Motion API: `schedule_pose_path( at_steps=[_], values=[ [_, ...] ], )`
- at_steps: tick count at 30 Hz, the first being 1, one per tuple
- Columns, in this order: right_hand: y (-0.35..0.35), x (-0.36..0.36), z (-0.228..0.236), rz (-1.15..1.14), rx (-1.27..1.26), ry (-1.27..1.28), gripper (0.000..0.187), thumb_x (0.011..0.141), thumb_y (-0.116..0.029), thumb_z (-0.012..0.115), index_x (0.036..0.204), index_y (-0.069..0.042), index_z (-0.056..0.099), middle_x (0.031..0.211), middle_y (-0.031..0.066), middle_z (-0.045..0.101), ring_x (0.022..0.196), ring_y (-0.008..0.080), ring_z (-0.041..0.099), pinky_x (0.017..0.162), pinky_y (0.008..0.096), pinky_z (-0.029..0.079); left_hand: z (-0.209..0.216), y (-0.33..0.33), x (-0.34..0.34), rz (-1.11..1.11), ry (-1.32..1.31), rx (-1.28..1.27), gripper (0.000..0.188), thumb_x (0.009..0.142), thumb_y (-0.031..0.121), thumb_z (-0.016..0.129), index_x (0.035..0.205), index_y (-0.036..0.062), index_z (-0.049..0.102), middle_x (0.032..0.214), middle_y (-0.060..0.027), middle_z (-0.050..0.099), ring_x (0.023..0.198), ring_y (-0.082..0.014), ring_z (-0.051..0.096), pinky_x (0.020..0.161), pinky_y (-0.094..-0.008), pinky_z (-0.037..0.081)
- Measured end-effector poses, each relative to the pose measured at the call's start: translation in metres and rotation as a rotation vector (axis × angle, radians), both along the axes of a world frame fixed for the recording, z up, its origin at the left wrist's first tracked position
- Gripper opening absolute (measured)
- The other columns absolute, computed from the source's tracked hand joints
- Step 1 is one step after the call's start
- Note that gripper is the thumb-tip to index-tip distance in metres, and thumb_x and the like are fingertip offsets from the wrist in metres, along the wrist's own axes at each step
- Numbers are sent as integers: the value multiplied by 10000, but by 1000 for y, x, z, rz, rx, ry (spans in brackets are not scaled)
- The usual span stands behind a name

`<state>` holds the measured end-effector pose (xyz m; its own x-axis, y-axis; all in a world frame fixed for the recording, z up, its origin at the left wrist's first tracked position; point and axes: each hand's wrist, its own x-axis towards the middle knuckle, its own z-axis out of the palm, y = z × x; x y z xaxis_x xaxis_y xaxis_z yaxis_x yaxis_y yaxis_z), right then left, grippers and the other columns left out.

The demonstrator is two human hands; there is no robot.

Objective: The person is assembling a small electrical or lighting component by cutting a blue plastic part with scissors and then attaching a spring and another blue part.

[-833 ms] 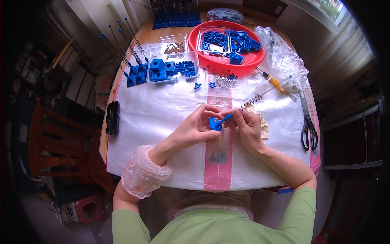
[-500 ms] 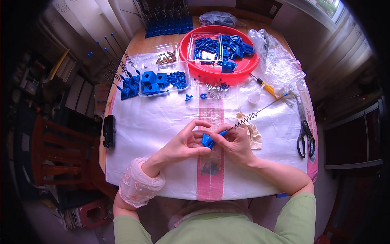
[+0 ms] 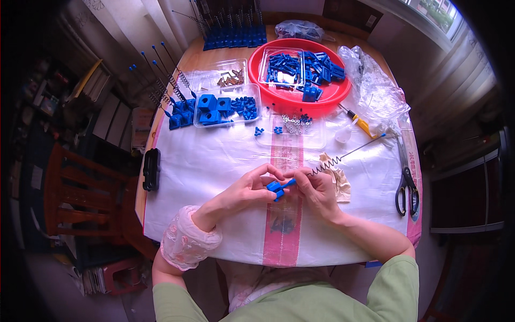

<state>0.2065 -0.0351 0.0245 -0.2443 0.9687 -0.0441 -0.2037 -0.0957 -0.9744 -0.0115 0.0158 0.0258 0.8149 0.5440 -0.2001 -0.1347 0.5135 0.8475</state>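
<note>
Over the near middle of the table, my left hand (image 3: 248, 189) pinches a small blue plastic block (image 3: 275, 188) between thumb and fingers. A blue tapered end piece (image 3: 289, 182) meets the block at its right side; whether it sits inside it cannot be made out. My right hand (image 3: 317, 192) is closed around the thin dark spring rod (image 3: 325, 165) just behind that end piece. The rod's coil and straight part slant up to the right, ending in a small blue tip (image 3: 383, 135). Some fingertips of both hands are hidden behind the parts.
Beyond my hands stand a clear box (image 3: 256, 110) of blue blocks and small parts, and a red basin (image 3: 343, 99) of blue pieces. Finished-looking spring stands (image 3: 182, 114) are at left. Scissors (image 3: 406, 188), a yellow-handled screwdriver (image 3: 363, 126) and crumpled plastic (image 3: 375, 80) lie right.
My right hand's fingers have shifted back along the rod, uncovering more of the blue end piece. My left fingers have closed in around the block. The whole view has shifted slightly.
</note>
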Motion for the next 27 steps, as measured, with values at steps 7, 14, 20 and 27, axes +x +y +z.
schedule_pose_path(
  at_steps=[7, 14, 20, 27],
  values=[
    [1, -6, -9, -125, 83, 16, 161, 938, -65, 627, 1072, 23, 636, 938, 58, 687, 879, 93, 657, 742, 228, 548, 8, 2, 0, 13, 8, -175, 378, 897, 92, 620, 1239, 34, 470, 1239, -136, 568, 1181, -235, 583, 1005, -356, 493],
    [4, 0, -12, -104, 28, 20, 165, 960, -104, 609, 1040, 25, 673, 862, 48, 685, 764, 59, 613, 652, 207, 501, 11, 1, -3, -20, 7, -167, 299, 952, 128, 592, 1215, 18, 499, 1302, -136, 536, 1207, -239, 569, 1027, -372, 491],
    [2, -3, -15, -189, -5, -22, 151, 977, -101, 578, 966, 25, 661, 801, 30, 659, 772, 54, 605, 661, 207, 492, 14, -1, -1, -17, -14, -196, 318, 925, 131, 616, 1210, 39, 506, 1310, -148, 537, 1211, -278, 571, 1010, -363, 491],
    [0, -6, -17, -139, 107, 10, 81, 943, -31, 595, 982, 30, 633, 866, 44, 657, 810, 80, 620, 732, 236, 517, 17, -1, -3, -27, -53, -135, 320, 908, 125, 634, 1183, 23, 509, 1269, -160, 559, 1180, -254, 581, 1023, -372, 485]
  ],
)
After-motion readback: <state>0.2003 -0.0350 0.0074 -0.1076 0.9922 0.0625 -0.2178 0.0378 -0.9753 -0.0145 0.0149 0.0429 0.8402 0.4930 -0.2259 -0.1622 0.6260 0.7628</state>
